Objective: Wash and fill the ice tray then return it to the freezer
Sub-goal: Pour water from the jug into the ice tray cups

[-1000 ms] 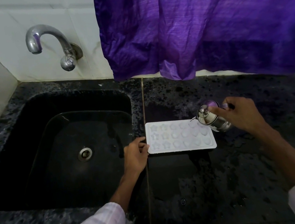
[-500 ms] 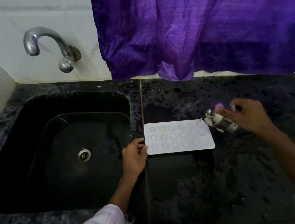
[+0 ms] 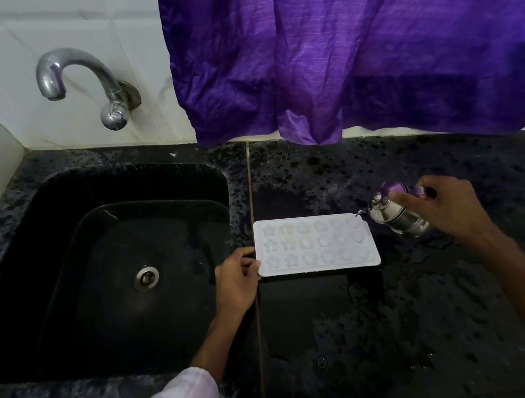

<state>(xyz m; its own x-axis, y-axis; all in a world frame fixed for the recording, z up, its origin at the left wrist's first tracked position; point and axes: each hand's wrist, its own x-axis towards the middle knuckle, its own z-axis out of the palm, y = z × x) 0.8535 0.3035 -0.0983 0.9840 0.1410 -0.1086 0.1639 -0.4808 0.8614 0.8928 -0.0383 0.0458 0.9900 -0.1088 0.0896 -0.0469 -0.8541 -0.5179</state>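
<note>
the tray (image 3: 315,243) lies flat on the tabletop (image 3: 412,312) just right of the sink (image 3: 57,268), so it fills level. the left hand (image 3: 235,281) pinches its left edge to steady it; the right hand (image 3: 446,206) grasps a steel jug (image 3: 393,211), tilted toward the right cells to pour.

I log a chrome tap (image 3: 80,86) mounted on the white tiled wall (image 3: 3,51); beneath it a black sink (image 3: 56,261) with a round metal drain (image 3: 146,278). A purple cloth (image 3: 365,35) hangs over the wet, speckled black counter (image 3: 364,338).
</note>
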